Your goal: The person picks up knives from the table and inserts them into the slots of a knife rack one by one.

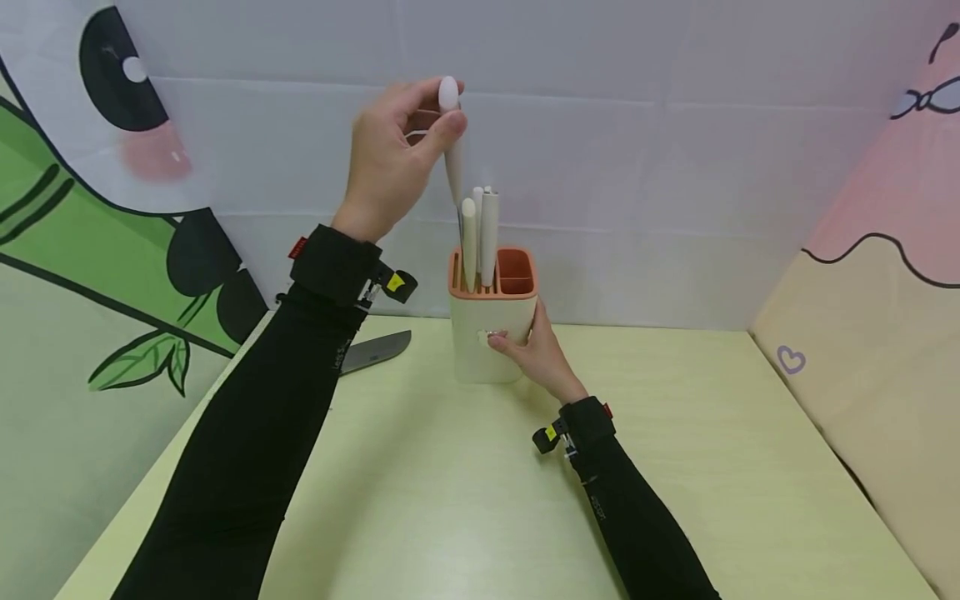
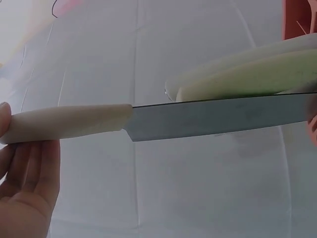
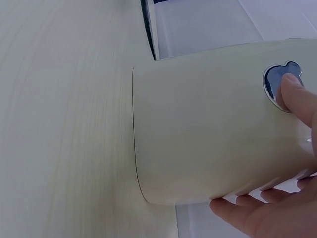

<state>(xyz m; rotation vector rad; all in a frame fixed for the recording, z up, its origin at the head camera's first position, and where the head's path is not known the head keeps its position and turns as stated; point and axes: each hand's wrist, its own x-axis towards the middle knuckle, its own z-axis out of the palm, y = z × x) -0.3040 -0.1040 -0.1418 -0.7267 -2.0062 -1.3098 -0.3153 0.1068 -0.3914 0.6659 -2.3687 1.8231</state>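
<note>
High above the table, my left hand (image 1: pixel 388 154) pinches the top of a knife's (image 2: pixel 74 123) pale handle between thumb and fingers. Its blade (image 2: pixel 218 119) points down, and the tip end reaches the orange top of a cream knife holder (image 1: pixel 486 346). My right hand (image 1: pixel 542 358) grips the holder's right side, thumb across the front on a shiny emblem (image 3: pixel 274 84) and fingers round the side. Several other pale handles, among them a white handle (image 1: pixel 490 237) and a cream handle (image 1: pixel 469 242), stand upright in the slots.
A loose grey blade (image 1: pixel 378 350) lies on the table left of the holder, its rear part hidden behind my left forearm. Orange compartments (image 1: pixel 516 265) fill the holder's right side. Behind the table (image 1: pixel 420 517) hangs a printed cloth (image 1: pixel 600 167).
</note>
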